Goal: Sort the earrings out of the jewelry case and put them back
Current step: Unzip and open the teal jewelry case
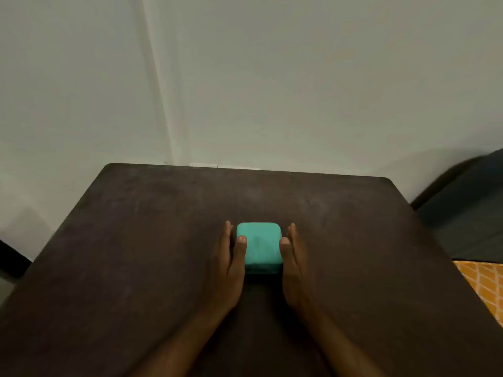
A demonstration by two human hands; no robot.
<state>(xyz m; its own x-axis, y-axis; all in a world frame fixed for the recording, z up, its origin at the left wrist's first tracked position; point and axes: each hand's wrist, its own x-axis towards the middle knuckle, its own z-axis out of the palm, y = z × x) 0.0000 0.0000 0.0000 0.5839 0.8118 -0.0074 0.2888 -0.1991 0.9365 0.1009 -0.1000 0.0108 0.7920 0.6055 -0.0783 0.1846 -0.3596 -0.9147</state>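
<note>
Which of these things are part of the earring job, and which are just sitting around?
Part of the job:
- teal jewelry case, lid closed, no earrings in sight yet
- left hand and right hand, flanking the case's sides
- dark table under the case

Just lying about:
- dark cushion at the right edge
- orange patterned cloth beside the table
</note>
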